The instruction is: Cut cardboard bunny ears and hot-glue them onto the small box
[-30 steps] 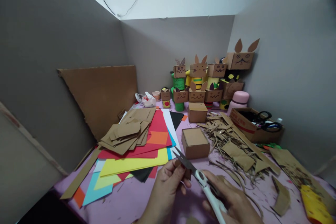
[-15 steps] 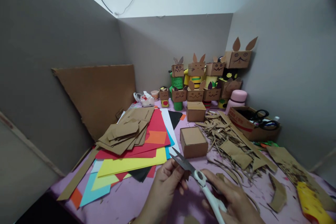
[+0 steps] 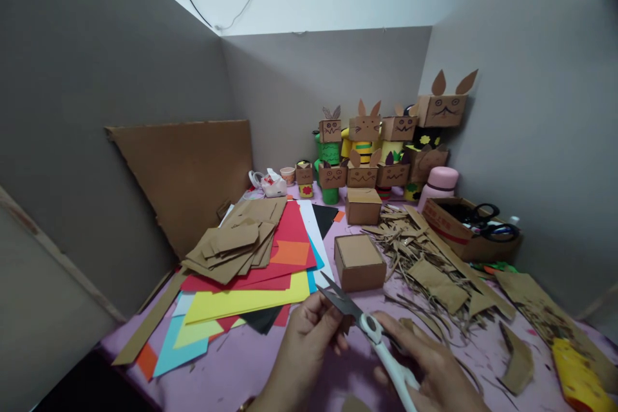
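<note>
My right hand grips white-handled scissors, whose blades are slightly parted and point up and left. The blades pass over the fingertips of my left hand, which are pinched together on a small brown piece, mostly hidden behind the blades. Just beyond the scissor tips sits a closed cardboard box. Another small box is behind it, in front of the cardboard animal figures.
Coloured paper sheets and stacked cardboard pieces lie at the left. Cardboard scraps are heaped at the right, near an open box holding black scissors and a pink bottle. Grey partitions surround the table.
The whole view has shifted slightly, so things appear a little farther right. Both hands keep nearly the same pose around the scissors and the small piece.
</note>
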A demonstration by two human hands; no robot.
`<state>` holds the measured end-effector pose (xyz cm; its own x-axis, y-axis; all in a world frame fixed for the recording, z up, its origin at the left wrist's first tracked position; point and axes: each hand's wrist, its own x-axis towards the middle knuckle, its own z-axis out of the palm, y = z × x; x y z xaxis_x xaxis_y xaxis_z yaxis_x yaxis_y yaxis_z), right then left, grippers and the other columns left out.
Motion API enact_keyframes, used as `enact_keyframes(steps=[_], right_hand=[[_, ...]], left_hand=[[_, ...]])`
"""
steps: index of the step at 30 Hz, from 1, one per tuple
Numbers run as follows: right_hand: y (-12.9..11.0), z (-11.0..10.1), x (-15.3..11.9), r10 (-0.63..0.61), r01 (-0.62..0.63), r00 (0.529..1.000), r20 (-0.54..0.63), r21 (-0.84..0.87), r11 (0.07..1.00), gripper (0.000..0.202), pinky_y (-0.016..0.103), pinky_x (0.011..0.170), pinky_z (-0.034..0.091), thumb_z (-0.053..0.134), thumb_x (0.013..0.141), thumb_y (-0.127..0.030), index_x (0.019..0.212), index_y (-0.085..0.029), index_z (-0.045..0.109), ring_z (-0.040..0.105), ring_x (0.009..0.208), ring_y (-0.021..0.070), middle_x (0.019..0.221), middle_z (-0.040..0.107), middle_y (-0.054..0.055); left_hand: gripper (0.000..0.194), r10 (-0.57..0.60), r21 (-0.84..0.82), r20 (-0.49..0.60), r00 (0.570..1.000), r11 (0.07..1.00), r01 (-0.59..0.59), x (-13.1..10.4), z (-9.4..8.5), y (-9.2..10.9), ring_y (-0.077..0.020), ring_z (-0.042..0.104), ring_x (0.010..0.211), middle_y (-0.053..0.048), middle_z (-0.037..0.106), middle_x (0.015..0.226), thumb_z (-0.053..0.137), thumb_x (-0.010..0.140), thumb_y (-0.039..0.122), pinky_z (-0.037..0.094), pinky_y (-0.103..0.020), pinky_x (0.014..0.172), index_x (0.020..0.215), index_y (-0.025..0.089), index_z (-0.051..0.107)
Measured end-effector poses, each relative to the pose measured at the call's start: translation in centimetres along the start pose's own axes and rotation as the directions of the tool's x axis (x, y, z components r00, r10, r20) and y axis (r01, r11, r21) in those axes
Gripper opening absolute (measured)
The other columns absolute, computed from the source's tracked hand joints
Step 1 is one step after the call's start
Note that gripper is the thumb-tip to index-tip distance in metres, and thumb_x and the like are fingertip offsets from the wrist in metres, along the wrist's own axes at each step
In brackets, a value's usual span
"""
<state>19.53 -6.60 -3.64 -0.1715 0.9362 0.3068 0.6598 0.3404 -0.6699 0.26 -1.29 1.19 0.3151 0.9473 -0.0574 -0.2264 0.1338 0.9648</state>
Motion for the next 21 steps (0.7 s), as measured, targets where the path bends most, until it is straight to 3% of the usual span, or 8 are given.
enact_keyframes(steps=[14,21], right_hand=[[0.1,-0.3,-0.1,0.009,-0.008,0.999,0.041,-0.018,1.000,0.054,0.023,0.064,0.050,0.061,0.079,-0.031,0.132,-0.026,0.051,0.062,0.068,0.0157,0.080,0.063,0.003],[-1.4,-1.3,0.6,0.049,-0.054,0.997,0.055,0.103,0.993,0.047,0.024,0.064,0.051,0.061,0.078,-0.029,0.124,-0.024,0.060,0.062,0.070,0.0175,0.081,0.067,0.004]], left_hand=[[0.032,0.007,0.093,0.062,0.998,0.996,-0.013,0.0,-0.1,0.2,-0.0053,0.040,0.046,0.005,0.052,0.058,0.064,0.079,0.044,0.032,-0.018,0.050,0.074,0.013,0.060],[0.027,0.016,0.158,0.107,0.994,0.987,-0.033,0.4,-0.6,0.5,-0.0061,0.042,0.046,0.003,0.055,0.062,0.065,0.078,0.038,0.032,-0.019,0.048,0.073,0.012,0.059]])
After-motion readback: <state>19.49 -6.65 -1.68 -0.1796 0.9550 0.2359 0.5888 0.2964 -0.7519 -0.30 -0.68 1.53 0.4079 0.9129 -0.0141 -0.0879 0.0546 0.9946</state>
